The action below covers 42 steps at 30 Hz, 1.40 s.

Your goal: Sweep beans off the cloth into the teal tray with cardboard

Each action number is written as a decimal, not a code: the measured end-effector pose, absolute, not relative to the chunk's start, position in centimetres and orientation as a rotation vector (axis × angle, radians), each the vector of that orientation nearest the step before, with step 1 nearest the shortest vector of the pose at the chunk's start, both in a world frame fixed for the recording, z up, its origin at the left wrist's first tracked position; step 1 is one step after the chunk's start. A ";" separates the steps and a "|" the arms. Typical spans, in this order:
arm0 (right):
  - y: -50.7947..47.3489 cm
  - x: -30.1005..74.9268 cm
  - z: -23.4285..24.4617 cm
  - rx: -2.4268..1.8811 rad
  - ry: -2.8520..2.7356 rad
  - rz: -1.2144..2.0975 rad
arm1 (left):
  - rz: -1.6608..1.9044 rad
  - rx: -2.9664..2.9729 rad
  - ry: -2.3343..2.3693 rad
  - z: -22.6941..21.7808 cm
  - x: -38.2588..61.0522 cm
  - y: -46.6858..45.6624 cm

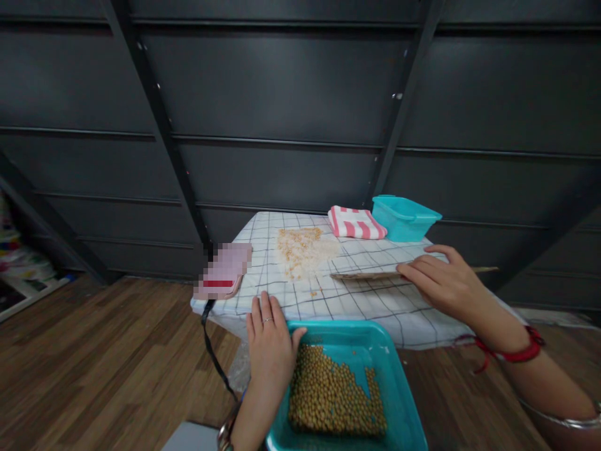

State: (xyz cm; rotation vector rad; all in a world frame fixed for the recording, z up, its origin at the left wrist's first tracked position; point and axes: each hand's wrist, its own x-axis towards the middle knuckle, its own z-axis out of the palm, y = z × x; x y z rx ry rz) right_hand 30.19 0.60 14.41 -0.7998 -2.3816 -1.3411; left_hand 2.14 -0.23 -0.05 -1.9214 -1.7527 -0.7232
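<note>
My left hand (271, 351) lies with its fingers stretched out on the near edge of the checked tablecloth, its thumb at the left rim of the teal tray (397, 376). Round tan beans (335, 398) fill much of that tray, leaving some bare bottom at its upper right. My right hand (441, 282) grips a thin, flat brown piece that looks like cardboard (364, 275), held nearly edge-on over the cloth. Left of the piece, a flat patch of pale grains (323, 250) with yellow bits (293, 247) spreads on the cloth. A few yellow bits lie nearer the edge.
A folded pink-and-white striped towel (355, 223) sits beside a teal plastic basket (404, 219) at the back right. At the table's left lies a pink phone-like item (228, 269), partly blurred, with a black strap (213, 351) hanging down. Dark metal panels (282, 81) stand behind.
</note>
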 end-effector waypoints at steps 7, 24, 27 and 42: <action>-0.5 29.9 15.0 -0.744 -2.333 -1.283 | -0.719 -1.898 -1.745 0.3 2.3 -0.3; -2.2 28.5 15.5 -0.653 -2.406 -1.129 | -0.742 -1.903 -1.732 0.0 2.2 -0.1; -0.9 29.4 15.1 -0.701 -2.390 -1.241 | -0.740 -1.904 -1.722 0.0 2.2 -0.1; -0.1 28.1 13.8 -0.683 -2.362 -1.138 | -0.768 -1.896 -1.690 -0.2 2.1 0.0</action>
